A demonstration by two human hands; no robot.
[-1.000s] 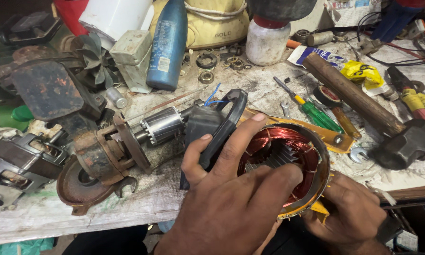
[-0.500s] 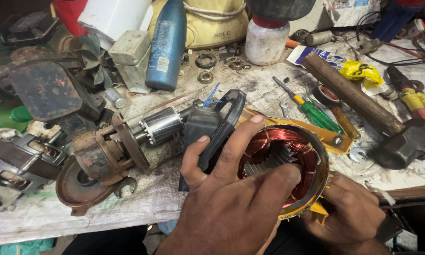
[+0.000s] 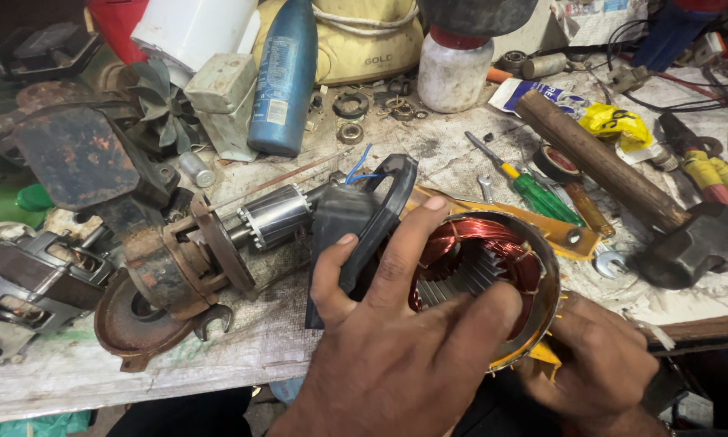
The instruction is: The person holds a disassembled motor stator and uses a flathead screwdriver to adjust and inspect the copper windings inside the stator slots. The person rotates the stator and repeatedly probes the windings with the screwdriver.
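Observation:
A round motor stator (image 3: 493, 267) with red copper windings and a steel ring sits tilted toward me at the near edge of the bench. My left hand (image 3: 396, 340) grips its left rim, fingers spread over the windings and thumb by a black plastic housing (image 3: 356, 218). Under the stator's lower right edge, my right hand (image 3: 599, 364) is closed against the ring near yellow insulation strips. Left of the housing lies a rusty grinder head with its armature (image 3: 210, 259).
A hammer with a wooden handle (image 3: 623, 186) lies at the right beside green and orange screwdrivers (image 3: 542, 194). A blue bottle (image 3: 287, 77), a white jar (image 3: 455, 73), bearings and dark motor parts (image 3: 64, 162) crowd the back and left.
Both hands hold the stator in nearly the same place; my left fingers have shifted slightly over the windings.

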